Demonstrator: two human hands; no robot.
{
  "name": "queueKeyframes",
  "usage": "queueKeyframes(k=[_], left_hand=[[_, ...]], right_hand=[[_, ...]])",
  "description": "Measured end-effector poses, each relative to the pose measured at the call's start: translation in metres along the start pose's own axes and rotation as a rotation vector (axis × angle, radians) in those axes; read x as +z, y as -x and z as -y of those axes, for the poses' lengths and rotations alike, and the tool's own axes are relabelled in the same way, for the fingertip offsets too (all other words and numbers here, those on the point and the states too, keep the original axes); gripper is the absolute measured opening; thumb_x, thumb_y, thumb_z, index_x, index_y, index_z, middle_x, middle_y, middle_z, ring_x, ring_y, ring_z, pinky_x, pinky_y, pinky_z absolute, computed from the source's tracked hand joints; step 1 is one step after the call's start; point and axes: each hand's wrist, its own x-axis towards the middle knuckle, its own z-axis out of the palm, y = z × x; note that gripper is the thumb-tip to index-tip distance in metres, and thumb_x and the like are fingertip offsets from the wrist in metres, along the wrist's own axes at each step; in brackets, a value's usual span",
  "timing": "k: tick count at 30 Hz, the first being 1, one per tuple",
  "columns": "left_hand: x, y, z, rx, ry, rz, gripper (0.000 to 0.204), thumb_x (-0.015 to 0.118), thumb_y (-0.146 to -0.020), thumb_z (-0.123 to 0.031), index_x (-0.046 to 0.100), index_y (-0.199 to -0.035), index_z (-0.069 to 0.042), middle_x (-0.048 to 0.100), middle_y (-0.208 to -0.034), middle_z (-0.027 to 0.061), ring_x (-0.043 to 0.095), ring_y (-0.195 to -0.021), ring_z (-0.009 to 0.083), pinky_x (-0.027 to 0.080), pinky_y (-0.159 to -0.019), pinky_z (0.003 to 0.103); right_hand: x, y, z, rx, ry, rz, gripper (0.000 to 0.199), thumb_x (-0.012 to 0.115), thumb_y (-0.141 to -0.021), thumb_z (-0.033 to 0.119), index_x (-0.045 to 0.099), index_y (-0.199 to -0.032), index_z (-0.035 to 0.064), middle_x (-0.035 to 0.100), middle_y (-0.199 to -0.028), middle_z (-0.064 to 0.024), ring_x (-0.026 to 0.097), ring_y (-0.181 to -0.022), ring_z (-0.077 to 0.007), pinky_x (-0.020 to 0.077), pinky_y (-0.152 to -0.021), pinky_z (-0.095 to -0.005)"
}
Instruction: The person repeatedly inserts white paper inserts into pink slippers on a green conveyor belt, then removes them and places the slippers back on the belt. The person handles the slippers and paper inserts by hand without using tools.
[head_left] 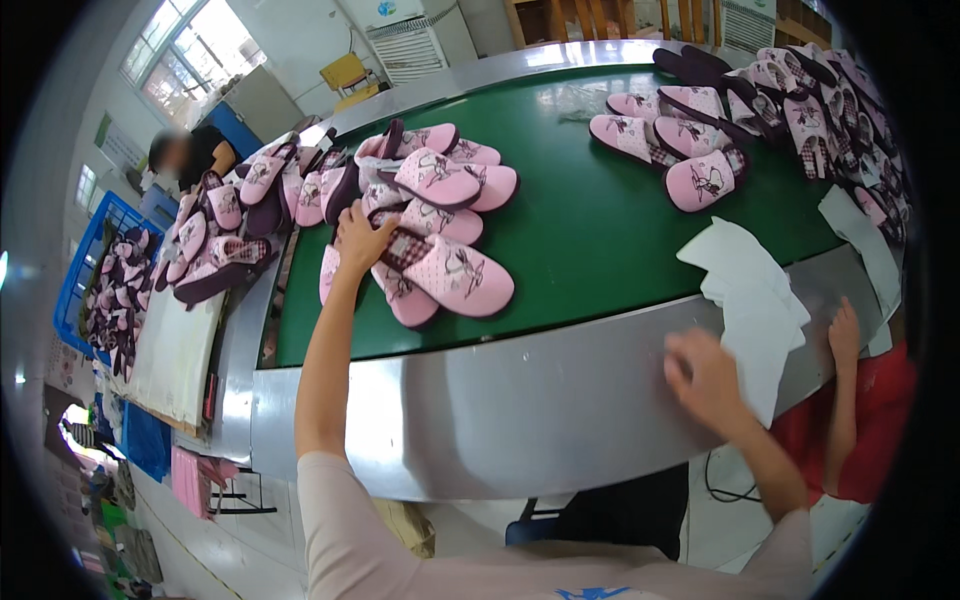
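Note:
My left hand reaches into a cluster of pink slippers on the left of the green table. Its fingers and thumb close on the heel end of a pink slipper with a plaid lining and a printed figure. Other pink slippers lie overlapped just beyond it. My right hand hovers over the metal edge, slightly blurred, its fingers loosely curled and apart with nothing visible in them. Close to its right, white paper-like pieces lie fanned over the edge.
More slippers lie at the far right, beside a large heap. Slippers are piled on a side table at left, near a blue crate full of them. A person in red sits close at right; another person is at far left.

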Motion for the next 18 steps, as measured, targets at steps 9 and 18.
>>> queueKeyframes(k=[9,18], left_hand=[[0.082,-0.164,0.111,-0.029,0.216,0.104,0.087,0.042,-0.1,-0.074,0.033,-0.168,-0.02,0.036,-0.164,0.0363,0.038,-0.146,0.0618,0.028,-0.124,0.061],[0.092,-0.145,0.093,-0.278,-0.087,0.201,0.094,0.04,-0.097,-0.08,0.031,-0.169,-0.021,0.038,-0.164,0.0348,0.038,-0.148,0.0599,0.024,-0.122,0.068]], right_hand=[[0.025,0.058,0.009,-0.107,0.006,-0.008,0.042,0.075,-0.073,0.023,0.07,-0.111,0.0056,0.061,-0.124,-0.0187,0.058,-0.118,-0.042,0.0463,-0.104,-0.0607],[0.02,0.056,0.013,-0.11,-0.006,0.029,0.045,0.077,-0.07,0.028,0.072,-0.111,0.0083,0.061,-0.125,-0.0166,0.058,-0.121,-0.0388,0.0441,-0.107,-0.0605]])
